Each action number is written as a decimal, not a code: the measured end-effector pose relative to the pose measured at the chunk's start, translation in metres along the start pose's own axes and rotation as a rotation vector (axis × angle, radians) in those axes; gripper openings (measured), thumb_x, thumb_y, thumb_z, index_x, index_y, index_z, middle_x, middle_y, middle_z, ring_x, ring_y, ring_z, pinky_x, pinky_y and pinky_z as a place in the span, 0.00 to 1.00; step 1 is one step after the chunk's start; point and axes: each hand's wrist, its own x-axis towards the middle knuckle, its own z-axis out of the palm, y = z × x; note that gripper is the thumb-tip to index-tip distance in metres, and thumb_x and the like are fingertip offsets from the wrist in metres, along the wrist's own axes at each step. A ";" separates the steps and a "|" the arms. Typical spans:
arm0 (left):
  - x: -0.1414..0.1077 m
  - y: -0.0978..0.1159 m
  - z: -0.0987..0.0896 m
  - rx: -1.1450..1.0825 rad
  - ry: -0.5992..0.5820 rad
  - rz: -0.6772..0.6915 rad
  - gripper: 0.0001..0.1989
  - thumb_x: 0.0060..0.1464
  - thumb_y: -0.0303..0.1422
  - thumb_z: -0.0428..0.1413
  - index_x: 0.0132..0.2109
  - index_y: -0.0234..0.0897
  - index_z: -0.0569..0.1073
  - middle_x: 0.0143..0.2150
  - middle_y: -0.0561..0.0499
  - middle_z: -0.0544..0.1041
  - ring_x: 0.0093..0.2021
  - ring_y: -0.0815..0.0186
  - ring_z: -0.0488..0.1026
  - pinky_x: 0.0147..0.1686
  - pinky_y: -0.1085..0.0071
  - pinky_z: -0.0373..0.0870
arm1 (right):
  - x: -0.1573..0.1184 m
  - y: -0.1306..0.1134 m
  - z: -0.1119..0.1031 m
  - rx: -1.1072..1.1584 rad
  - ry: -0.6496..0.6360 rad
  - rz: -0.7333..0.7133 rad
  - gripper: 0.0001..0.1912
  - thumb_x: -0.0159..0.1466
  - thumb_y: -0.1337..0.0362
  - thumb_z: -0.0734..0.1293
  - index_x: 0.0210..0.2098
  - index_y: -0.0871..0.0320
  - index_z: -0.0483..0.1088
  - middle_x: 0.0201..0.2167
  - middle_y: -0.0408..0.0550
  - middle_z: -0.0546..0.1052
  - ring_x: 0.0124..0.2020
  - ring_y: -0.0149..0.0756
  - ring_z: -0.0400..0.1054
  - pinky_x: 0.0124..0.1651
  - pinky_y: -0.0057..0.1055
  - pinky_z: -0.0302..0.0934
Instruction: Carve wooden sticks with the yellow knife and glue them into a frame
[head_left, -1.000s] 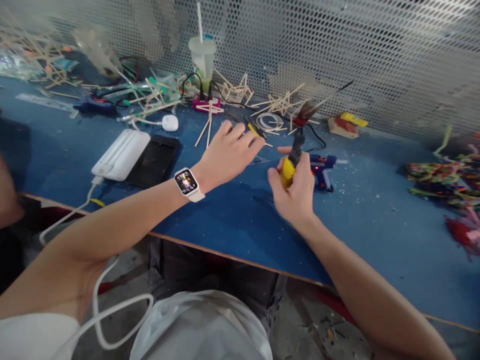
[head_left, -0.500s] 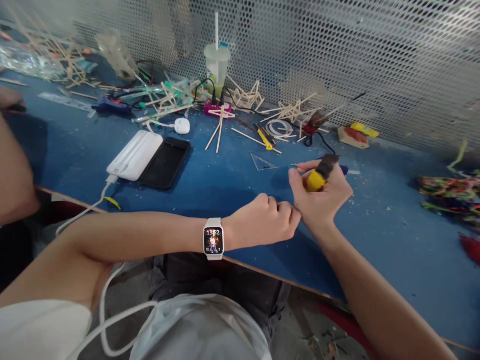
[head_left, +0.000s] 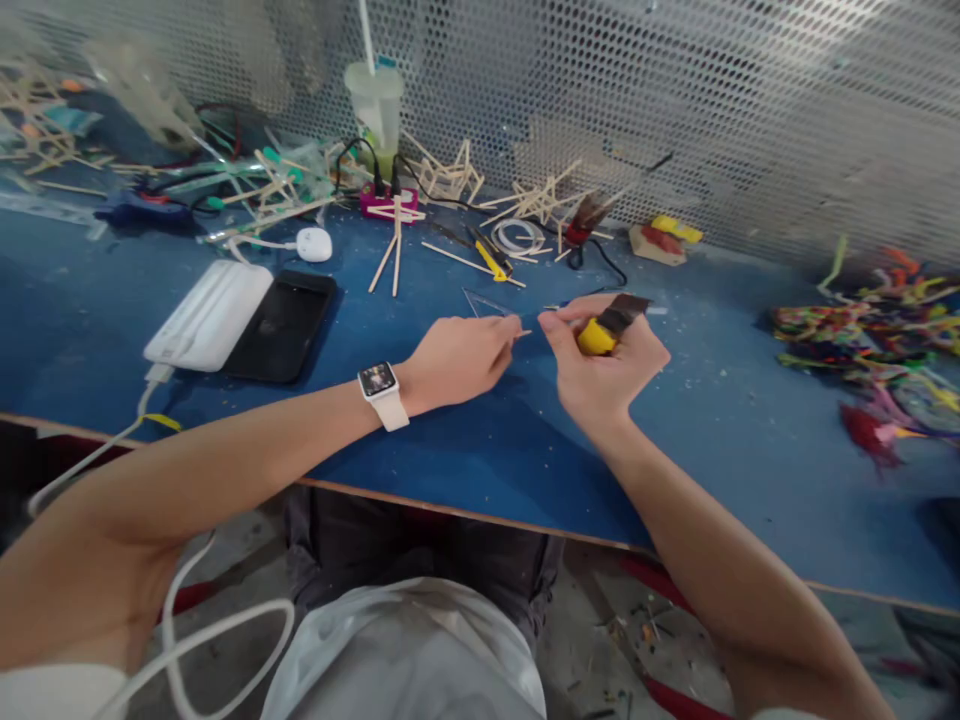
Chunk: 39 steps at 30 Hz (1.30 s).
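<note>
My left hand (head_left: 465, 358), with a watch (head_left: 377, 378) on the wrist, is closed over the blue table. A short pale tip of a thin wooden stick (head_left: 526, 333) pokes out of its pinched fingertips. Just right of it, my right hand (head_left: 611, 365) is closed around a yellow and black tool (head_left: 600, 337) whose kind I cannot make out. A thin tip shows at my right thumb and forefinger; what it belongs to is hidden. Behind my left fingers lies a clear set square (head_left: 484, 303), partly covered.
At left lie a white power bank (head_left: 210, 315) and a black phone (head_left: 285, 325). Wooden stick frames (head_left: 450, 175), a yellow cutter (head_left: 491, 257), a clear coil (head_left: 517, 237) and a cup (head_left: 375, 105) line the mesh wall. Colourful strands (head_left: 862, 330) lie at right.
My left hand has moved away from my right hand, up and to the left, and a stick tip now shows in its fingers. The view has shifted to the right.
</note>
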 end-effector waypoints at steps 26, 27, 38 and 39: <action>-0.004 -0.007 0.011 -0.226 0.240 0.057 0.13 0.77 0.30 0.47 0.52 0.39 0.77 0.41 0.50 0.87 0.34 0.66 0.78 0.36 0.65 0.69 | 0.003 0.010 -0.036 -0.087 -0.313 -0.478 0.18 0.70 0.47 0.80 0.28 0.44 0.77 0.25 0.38 0.81 0.24 0.40 0.73 0.27 0.42 0.72; -0.004 -0.007 0.011 -0.233 0.245 0.062 0.12 0.76 0.30 0.48 0.51 0.38 0.77 0.41 0.49 0.87 0.34 0.66 0.78 0.36 0.66 0.68 | 0.004 0.008 -0.039 -0.085 -0.309 -0.527 0.16 0.71 0.50 0.80 0.29 0.43 0.77 0.25 0.37 0.82 0.23 0.39 0.73 0.26 0.41 0.72; -0.003 -0.009 0.010 -0.239 0.193 0.054 0.10 0.77 0.30 0.50 0.52 0.38 0.77 0.45 0.46 0.88 0.40 0.61 0.83 0.38 0.65 0.71 | -0.001 -0.026 -0.018 0.157 -0.010 -0.534 0.13 0.83 0.68 0.68 0.49 0.47 0.84 0.45 0.42 0.93 0.38 0.38 0.90 0.37 0.34 0.83; -0.003 -0.009 0.010 -0.224 0.194 0.050 0.10 0.77 0.29 0.50 0.52 0.38 0.77 0.44 0.46 0.88 0.39 0.61 0.83 0.37 0.65 0.70 | -0.002 -0.027 -0.014 0.170 0.027 -0.452 0.12 0.83 0.66 0.68 0.47 0.47 0.84 0.45 0.43 0.93 0.38 0.40 0.90 0.37 0.36 0.83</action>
